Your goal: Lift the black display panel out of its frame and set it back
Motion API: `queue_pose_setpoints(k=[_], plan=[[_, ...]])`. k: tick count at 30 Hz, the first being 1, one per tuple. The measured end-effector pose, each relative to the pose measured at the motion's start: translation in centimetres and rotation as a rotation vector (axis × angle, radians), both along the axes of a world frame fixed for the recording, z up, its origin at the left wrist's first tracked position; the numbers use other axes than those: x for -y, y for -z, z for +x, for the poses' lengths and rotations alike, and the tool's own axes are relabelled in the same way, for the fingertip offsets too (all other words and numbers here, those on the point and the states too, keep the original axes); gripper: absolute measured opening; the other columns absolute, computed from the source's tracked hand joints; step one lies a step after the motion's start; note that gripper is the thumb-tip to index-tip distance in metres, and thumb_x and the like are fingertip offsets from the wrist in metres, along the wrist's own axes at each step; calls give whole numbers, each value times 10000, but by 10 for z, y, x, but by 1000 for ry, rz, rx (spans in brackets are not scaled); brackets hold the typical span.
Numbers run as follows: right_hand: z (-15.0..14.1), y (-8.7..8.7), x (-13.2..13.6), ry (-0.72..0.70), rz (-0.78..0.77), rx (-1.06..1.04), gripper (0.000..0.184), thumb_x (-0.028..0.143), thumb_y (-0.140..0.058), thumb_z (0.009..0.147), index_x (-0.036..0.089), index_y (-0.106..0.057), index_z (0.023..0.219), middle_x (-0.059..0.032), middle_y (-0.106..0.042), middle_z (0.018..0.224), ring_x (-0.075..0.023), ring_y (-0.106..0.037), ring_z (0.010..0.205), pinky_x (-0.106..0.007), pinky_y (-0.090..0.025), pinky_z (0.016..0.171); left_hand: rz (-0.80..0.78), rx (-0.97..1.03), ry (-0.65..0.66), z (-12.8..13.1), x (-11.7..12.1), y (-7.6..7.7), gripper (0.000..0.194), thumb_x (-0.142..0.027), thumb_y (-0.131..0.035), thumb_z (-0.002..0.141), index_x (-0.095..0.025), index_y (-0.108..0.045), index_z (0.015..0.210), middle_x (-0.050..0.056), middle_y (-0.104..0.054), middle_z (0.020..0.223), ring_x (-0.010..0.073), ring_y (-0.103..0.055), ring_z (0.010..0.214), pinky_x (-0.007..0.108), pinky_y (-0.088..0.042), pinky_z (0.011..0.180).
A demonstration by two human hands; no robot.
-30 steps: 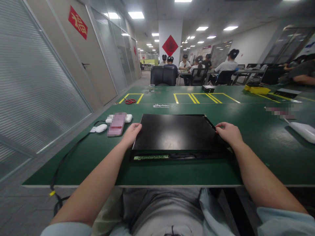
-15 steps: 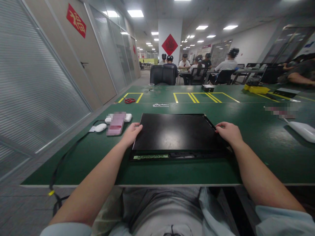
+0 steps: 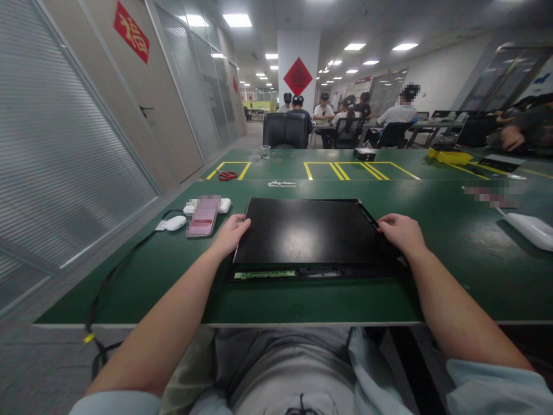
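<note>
A flat black panel (image 3: 309, 230) lies on the green table (image 3: 302, 302) in front of me, with a green circuit strip (image 3: 264, 275) showing along its near edge. My left hand (image 3: 230, 235) rests against the panel's left edge, fingers curled onto it. At the right edge my right hand (image 3: 401, 233) grips the panel, fingertips on its thin frame.
Left of the panel lie a pink phone (image 3: 203, 220), a white mouse (image 3: 174, 223) and a black cable (image 3: 113, 282) running off the table edge. Red scissors (image 3: 226, 175) and a small black box (image 3: 364, 154) lie farther back. Several people sit at tables behind.
Both hands stay on the panel's edges. The view has tilted slightly; the panel has barely shifted.
</note>
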State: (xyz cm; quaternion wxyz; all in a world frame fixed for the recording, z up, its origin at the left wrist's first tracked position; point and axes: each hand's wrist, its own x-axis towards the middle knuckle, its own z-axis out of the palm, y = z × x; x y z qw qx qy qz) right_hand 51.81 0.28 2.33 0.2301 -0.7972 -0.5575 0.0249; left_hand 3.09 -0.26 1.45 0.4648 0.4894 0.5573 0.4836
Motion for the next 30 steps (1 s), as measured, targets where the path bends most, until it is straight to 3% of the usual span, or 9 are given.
queue_pose_setpoints(k=[16,21,25,30], plan=[[2,3,-1,-26,60,-107,214,261,-639,822,231,-828,917,-67,-808,808,-293,-765,919,-350,-554,785,5,5,-22,-2,-3,5,391,-400,-801,926,-204,-635,1221,43,-819,912,264,-816,845,389,-636,826],[2,4,-2,-29,84,-119,216,273,-636,789,232,-821,893,-63,-802,787,-290,-763,906,-350,-549,772,25,31,-39,0,-3,5,361,-358,-726,988,-191,-632,1295,62,-828,1005,268,-816,964,413,-631,945],[0,1,0,-14,69,-145,233,269,-620,795,230,-824,900,-63,-796,778,-289,-761,911,-352,-552,772,27,60,-41,1,-4,5,417,-373,-731,992,-190,-619,1350,80,-829,1057,271,-814,991,413,-633,943],[-1,0,1,-5,86,-166,207,258,-626,789,237,-814,875,-53,-795,759,-284,-761,894,-352,-543,753,30,79,-26,1,-5,6,311,-375,-703,1003,-180,-647,1240,77,-829,1038,261,-812,999,405,-626,951]])
